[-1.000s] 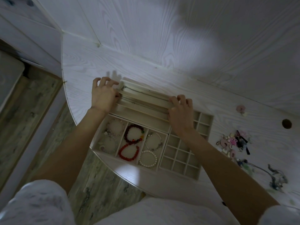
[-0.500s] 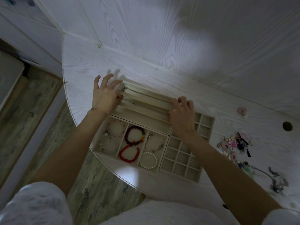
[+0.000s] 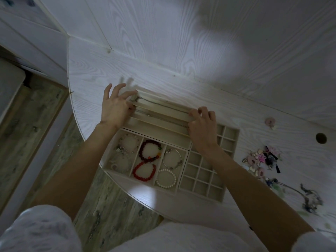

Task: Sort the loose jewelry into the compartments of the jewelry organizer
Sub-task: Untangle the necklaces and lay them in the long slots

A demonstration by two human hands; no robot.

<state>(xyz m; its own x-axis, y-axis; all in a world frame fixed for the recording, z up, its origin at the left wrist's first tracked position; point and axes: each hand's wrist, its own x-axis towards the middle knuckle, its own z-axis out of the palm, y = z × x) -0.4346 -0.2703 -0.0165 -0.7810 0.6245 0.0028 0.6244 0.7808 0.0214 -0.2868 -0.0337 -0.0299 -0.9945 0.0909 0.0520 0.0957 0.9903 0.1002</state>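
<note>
Both hands work a thin chain [image 3: 163, 103] in the organizer [image 3: 231, 132] near the table's far edge: left hand [image 3: 114, 110] fingers spread, right hand [image 3: 201, 128] fingers pinching it.

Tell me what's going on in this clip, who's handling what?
A person is sorting jewelry into a beige organizer on a white table. Both hands are at the long back slots, where thin chains lie: the left hand at one end, the right hand at the other. Bracelets fill the front compartments, the small grid looks empty, and a loose pile waits to the right.
</note>
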